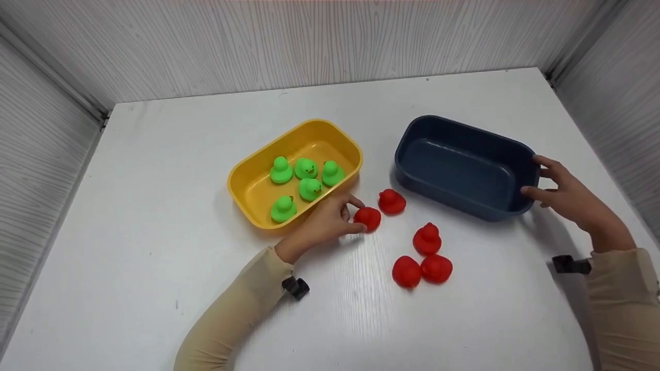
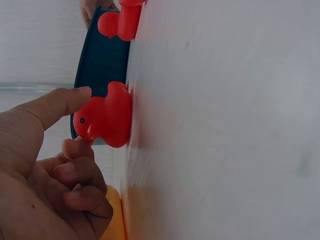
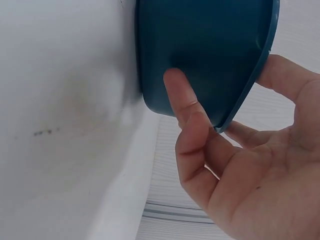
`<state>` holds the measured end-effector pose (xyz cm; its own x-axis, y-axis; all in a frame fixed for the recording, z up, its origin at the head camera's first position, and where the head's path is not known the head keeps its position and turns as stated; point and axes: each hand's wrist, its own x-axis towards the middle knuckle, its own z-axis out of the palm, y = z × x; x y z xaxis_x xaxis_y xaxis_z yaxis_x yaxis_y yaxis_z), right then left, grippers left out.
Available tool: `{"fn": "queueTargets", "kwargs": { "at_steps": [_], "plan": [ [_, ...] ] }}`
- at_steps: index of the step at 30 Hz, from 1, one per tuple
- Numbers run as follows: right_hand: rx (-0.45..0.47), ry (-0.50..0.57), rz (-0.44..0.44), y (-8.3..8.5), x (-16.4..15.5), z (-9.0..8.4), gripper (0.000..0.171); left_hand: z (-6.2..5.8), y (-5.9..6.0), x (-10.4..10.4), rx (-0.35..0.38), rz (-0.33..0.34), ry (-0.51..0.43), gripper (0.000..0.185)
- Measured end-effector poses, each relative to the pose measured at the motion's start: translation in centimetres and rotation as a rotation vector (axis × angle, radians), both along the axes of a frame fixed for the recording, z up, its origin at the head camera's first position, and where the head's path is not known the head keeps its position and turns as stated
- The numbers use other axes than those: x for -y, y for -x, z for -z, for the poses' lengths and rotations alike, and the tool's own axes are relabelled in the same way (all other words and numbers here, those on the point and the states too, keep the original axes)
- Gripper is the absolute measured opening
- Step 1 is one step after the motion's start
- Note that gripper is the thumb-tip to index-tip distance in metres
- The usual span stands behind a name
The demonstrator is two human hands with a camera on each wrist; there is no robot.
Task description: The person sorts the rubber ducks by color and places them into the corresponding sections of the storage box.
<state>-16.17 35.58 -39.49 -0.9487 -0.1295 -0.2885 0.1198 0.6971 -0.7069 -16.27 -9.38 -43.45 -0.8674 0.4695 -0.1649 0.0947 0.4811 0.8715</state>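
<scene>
The left hand (image 1: 324, 222) pinches a red duck (image 1: 367, 217) at mid-tabletop, just beside the yellow tray (image 1: 242, 193) of green ducks (image 1: 304, 181). The right hand (image 1: 564, 196) grips the blue tray (image 1: 466, 203) by its right end, near the tabletop's right edge. The fingertip pinch looks shallow; the rounded duck could squirt free and roll among the other red ducks (image 1: 425, 257).

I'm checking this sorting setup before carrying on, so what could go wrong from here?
The left hand pinches a red duck only at its head, so it may slip free. Its wrist lies close to the yellow tray and could nudge it. The right hand holds the blue tray at one end only, so it may pivot on the table.
</scene>
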Motion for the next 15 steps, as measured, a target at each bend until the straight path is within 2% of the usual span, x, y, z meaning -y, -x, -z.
{"fn": "queueTargets", "kwargs": {
  "at_steps": [7,15],
  "plan": [
    [-0.003,0.028,0.005,-0.34,-0.28,-0.23,0.079,-0.28,0.08,-0.45,-0.026,-0.001,0.034,0.031],
    [-0.012,0.038,-0.001,-0.06,-0.16,-0.10,0.079,-0.95,-0.33,-0.66,0.001,-0.022,-0.048,0.032]
  ]
}}
